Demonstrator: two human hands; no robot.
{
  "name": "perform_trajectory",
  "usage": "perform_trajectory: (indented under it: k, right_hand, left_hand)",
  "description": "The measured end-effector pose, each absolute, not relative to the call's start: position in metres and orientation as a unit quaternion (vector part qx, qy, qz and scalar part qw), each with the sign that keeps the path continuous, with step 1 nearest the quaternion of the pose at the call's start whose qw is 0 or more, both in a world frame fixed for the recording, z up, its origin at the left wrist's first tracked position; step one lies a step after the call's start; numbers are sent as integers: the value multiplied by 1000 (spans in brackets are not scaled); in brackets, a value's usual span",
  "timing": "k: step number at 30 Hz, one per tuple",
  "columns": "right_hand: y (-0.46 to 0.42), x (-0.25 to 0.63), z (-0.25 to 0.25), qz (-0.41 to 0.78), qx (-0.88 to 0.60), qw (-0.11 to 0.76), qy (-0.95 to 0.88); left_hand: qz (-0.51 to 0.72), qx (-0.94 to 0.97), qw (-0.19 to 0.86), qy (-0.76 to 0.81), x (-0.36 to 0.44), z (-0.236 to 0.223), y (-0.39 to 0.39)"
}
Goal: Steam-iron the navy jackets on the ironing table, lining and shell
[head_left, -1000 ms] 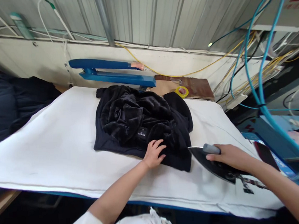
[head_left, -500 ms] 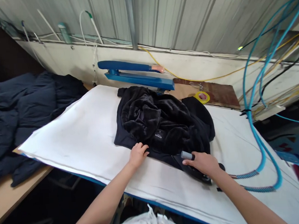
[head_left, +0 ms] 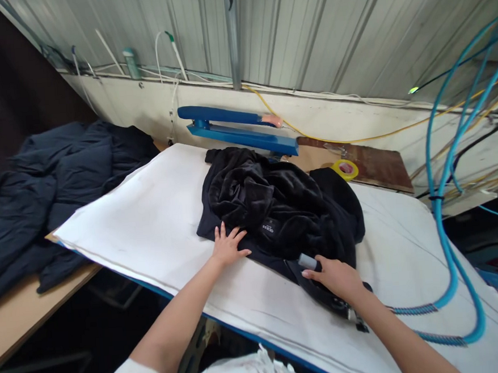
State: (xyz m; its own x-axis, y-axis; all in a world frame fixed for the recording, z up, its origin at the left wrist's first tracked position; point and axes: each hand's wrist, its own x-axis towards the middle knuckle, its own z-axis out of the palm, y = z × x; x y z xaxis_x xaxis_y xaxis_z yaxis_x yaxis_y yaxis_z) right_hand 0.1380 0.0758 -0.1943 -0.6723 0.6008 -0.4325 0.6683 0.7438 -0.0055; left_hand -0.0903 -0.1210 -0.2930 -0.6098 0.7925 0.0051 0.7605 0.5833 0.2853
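Note:
A dark jacket (head_left: 270,193) with a plush lining and a small white label lies bunched on the white padded ironing table (head_left: 135,211). My left hand (head_left: 229,246) rests flat on the jacket's near edge, its fingers spread. Wrapped round the handle of a steam iron (head_left: 309,262) is my right hand (head_left: 337,277). The dark iron sits over the jacket's near right edge, and my hand and forearm hide part of it. Two blue hoses (head_left: 446,286) come from the iron's rear and rise to the right.
Dark padded garments (head_left: 64,176) lie on a wooden table at the left. Along the back stand a blue sleeve board (head_left: 236,127) and a roll of yellow tape (head_left: 345,169) by a brown board (head_left: 377,163). The corrugated wall closes off the far side.
My left hand's fingers have gone from curled on the fabric edge to spread flat on it. The view has shifted slightly left. My right hand still holds the iron near the same edge.

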Motion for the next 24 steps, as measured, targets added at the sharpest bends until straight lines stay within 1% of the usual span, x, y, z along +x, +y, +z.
perform_trajectory:
  k: [6, 10, 13, 15, 17, 21, 24]
  right_hand:
    - [48, 113, -194, -73, 334, 182, 922]
    - [36, 99, -190, -9, 312, 154, 938]
    - [34, 92, -190, -10, 294, 162, 942]
    - [32, 88, -191, -27, 305, 174, 936]
    - [28, 84, -192, -30, 318, 169, 933]
    - [15, 70, -190, -19, 339, 147, 929]
    - [5, 54, -188, -8, 343, 146, 928]
  left_hand:
    - [126, 450, 83, 880, -99, -295, -126]
    - [137, 455, 105, 874, -106, -294, -129]
    - [160, 451, 73, 875, -108, -292, -131]
    - [172, 451, 45, 875, -108, -291, -132]
    - [172, 460, 34, 870, -111, -290, -134]
    - [156, 462, 48, 872, -129, -287, -141]
    - [140, 469, 66, 869, -145, -285, -146]
